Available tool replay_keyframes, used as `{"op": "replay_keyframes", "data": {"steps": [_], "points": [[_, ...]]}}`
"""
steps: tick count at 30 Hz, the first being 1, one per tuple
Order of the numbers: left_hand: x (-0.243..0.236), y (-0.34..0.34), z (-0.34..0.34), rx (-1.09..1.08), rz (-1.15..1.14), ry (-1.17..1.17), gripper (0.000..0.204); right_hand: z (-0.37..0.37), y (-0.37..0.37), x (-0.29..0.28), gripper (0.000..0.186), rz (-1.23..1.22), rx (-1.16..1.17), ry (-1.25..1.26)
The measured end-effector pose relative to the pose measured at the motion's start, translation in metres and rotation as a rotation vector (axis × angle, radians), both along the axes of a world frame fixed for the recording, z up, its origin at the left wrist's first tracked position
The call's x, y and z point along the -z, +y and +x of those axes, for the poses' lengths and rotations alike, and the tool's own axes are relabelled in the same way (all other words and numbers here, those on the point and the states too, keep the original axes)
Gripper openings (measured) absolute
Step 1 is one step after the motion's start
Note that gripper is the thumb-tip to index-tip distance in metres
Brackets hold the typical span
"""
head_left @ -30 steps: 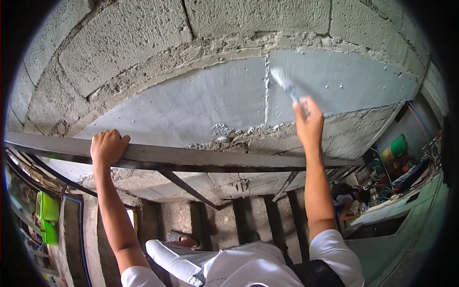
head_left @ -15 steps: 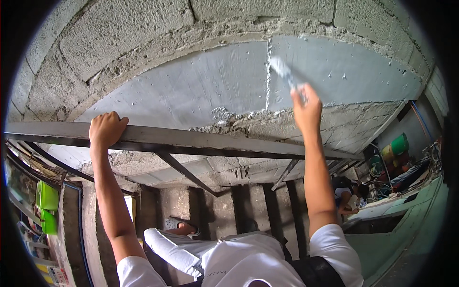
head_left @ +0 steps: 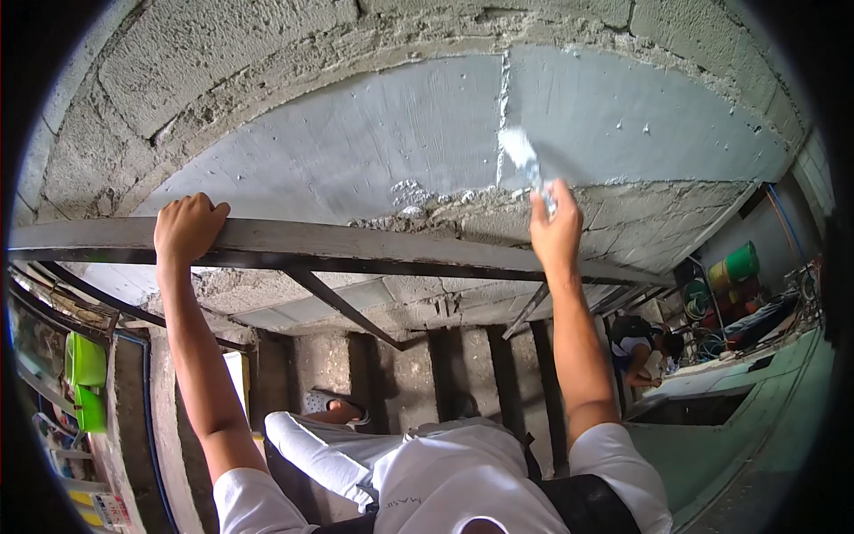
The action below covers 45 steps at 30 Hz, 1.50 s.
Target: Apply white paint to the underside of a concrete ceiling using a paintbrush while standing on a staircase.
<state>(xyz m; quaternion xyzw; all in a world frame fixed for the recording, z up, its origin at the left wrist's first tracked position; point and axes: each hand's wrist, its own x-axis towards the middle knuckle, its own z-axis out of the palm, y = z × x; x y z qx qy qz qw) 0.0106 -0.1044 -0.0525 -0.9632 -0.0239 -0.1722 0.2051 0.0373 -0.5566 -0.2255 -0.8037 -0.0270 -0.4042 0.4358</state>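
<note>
My right hand [head_left: 558, 233] is closed round the handle of a paintbrush [head_left: 520, 153] with whitish paint on its bristles. The bristles are at the vertical seam between two smooth grey wall panels [head_left: 356, 133]; I cannot tell whether they touch. White paint lies thick and rough along that seam. My left hand [head_left: 189, 228] rests over the top of a grey metal handrail [head_left: 382, 245], fingers wrapped on it. The handrail runs across in front of me, between my body and the wall.
Concrete steps [head_left: 400, 378] descend below the rail, with my sandal [head_left: 331, 405] on one. Bare concrete blocks [head_left: 231, 62] frame the panels. At the lower right another person [head_left: 642, 350] bends down near a green and yellow drum [head_left: 737, 265]. Bright green bins [head_left: 86, 360] hang at left.
The paintbrush in my right hand has moved down along the seam. My left hand still grips the handrail. The view has shifted slightly.
</note>
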Motion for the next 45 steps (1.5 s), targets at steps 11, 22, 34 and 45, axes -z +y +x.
{"op": "replay_keyframes", "data": {"steps": [11, 22, 34, 45], "points": [[-0.001, -0.006, 0.005, -0.020, 0.003, -0.013, 0.041, 0.003, 0.002, 0.073, 0.026, -0.121, 0.075, 0.250], [-0.004, -0.007, 0.002, -0.037, -0.011, 0.009, 0.038, 0.028, 0.002, -0.077, 0.023, -0.235, 0.161, -0.148], [-0.002, -0.006, 0.003, -0.001, -0.035, -0.021, 0.039, -0.002, -0.003, 0.025, 0.019, -0.337, 0.003, 0.467], [-0.004, -0.010, 0.001, -0.078, -0.027, 0.047, 0.037, 0.026, 0.014, -0.052, 0.028, -0.223, 0.067, 0.112]]}}
